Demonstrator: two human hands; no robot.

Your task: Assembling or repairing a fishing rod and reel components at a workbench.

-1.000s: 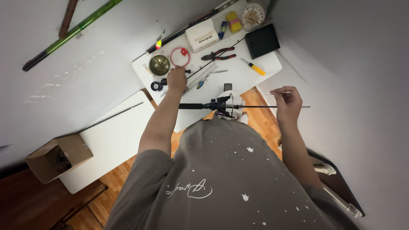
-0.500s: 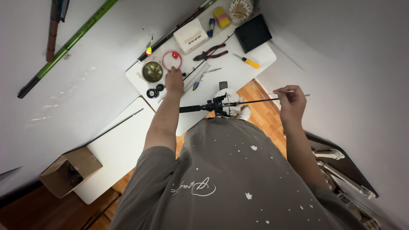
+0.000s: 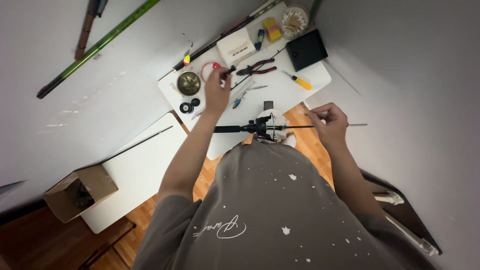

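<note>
The left hand point(image 3: 216, 92) reaches out over the white worktop point(image 3: 280, 95) with its fingers pinched on a small dark object, too small to identify, just beside the red ring point(image 3: 210, 71). The right hand point(image 3: 327, 122) is closed around the thin dark shaft of a fishing rod point(image 3: 235, 129), which lies level across the near edge of the worktop; its reel point(image 3: 265, 126) sits between the two hands, and the rod's tip pokes out to the right past the fingers. Around the left hand lie a round brass-coloured dish point(image 3: 189, 83), two small black spools point(image 3: 189, 106), a white box point(image 3: 236, 46), red-handled pliers point(image 3: 256, 67) and a small blue-handled tool point(image 3: 238, 102). Farther right are a yellow-handled screwdriver point(image 3: 299, 81), a black square case point(image 3: 306, 50), a yellow block point(image 3: 272, 29) and a round tub of pale sticks point(image 3: 294, 20). A long dark rod with a bright float point(image 3: 186, 60) crosses the far side of the worktop. A second white worktop point(image 3: 135, 170) to the left carries a thin black rod section point(image 3: 137, 144), with an open cardboard box point(image 3: 80, 192) at its near end. A green pole point(image 3: 97, 45) leans on the wall. The person's grey shirt hides the floor below, and the box's contents are too dark to make out.
</note>
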